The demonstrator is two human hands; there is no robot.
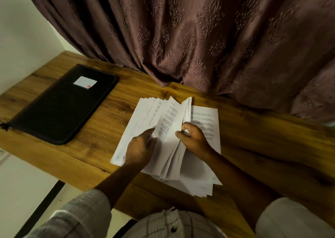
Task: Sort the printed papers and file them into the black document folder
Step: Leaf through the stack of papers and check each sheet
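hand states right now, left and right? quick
Left hand: fingers tucked among the fanned printed papers; grip blurred, cannot tell.
Right hand: closed, fingers pinching the lifted printed papers.

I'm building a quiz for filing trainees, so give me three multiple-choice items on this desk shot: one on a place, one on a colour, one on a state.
1. Where does the black folder lie relative to the printed papers?
A. On top of them
B. To their left on the desk
C. Under them

2. What colour is the folder's label?
A. Green
B. Yellow
C. White with a red mark

3. What state is the folder in?
A. Closed, lying flat
B. Open, lying flat
C. Standing upright

Key:
1 B: bare wood separates it from the sheets.
2 C: the label shows pale against the black cover.
3 A: its cover is down, while the left hand and right hand hold the papers.
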